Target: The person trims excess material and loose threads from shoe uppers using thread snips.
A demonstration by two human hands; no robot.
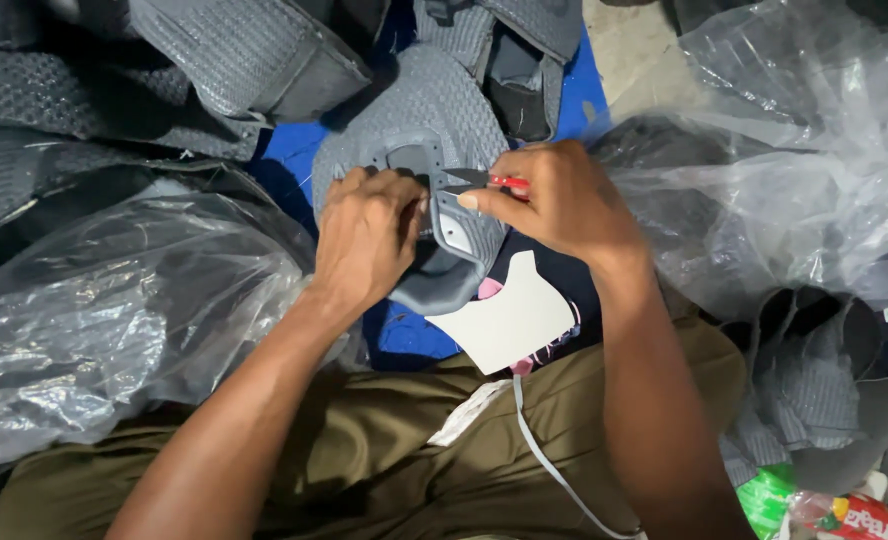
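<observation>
Grey knit shoe upper [434, 130], held over the lap, above a blue sheet [299, 150]. Left hand [369, 235] clamped on the upper's near edge, fingers curled round it. Right hand [554, 200] closed on small red-handled snips [489, 181], blades at the collar opening. Step in hand, as I judge it: trimming loose thread or excess at the collar. Next cut likely calls for a steady left grip and blade tips kept off the knit (a nick would spoil the piece).

Packages: clear plastic bags [114, 320] of dark uppers at left, and more at right [784, 190]. White card tag [509, 320], notched at the top, lies on the lap below the upper. Green and red wrappers [824, 505] at bottom right.
</observation>
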